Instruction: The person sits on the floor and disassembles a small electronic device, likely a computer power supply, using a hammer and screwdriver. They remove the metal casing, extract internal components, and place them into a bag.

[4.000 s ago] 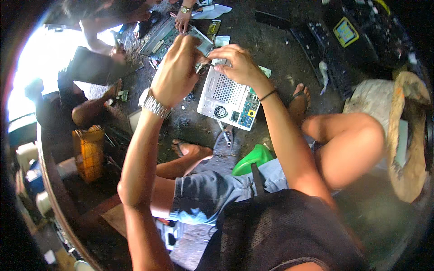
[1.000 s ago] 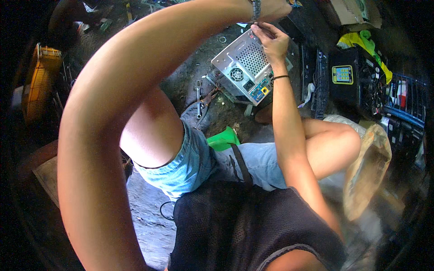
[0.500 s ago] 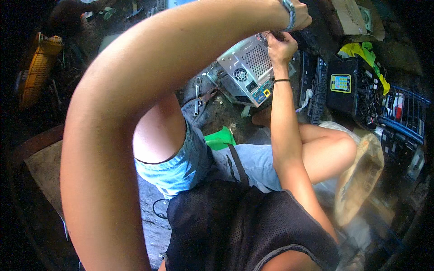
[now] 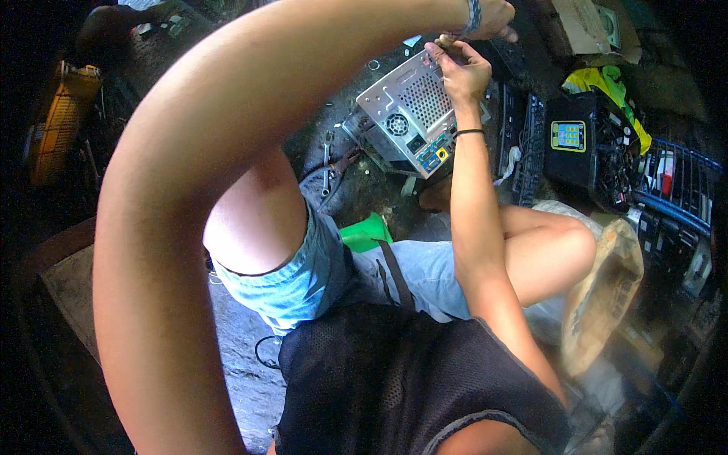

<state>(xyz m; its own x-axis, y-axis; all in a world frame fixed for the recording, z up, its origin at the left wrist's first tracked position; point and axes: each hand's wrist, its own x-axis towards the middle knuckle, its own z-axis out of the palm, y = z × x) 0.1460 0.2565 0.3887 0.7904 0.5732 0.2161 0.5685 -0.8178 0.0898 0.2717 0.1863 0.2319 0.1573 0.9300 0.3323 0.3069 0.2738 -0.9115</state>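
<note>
1. L arm: raised high, bent at elbow, forearm sweeps across frame to upper right; left hand (image 4: 494, 17) at top edge, fingers curled, beaded band on wrist.
2. R arm: stretched fwd, nearly straight; right hand (image 4: 458, 70) just below left hand, fingers pinched together, thin black band on wrist.

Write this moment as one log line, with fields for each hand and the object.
left hand: at case top edge | right hand: gripping case top corner | object: grey metal computer case, tilted on ground
</note>
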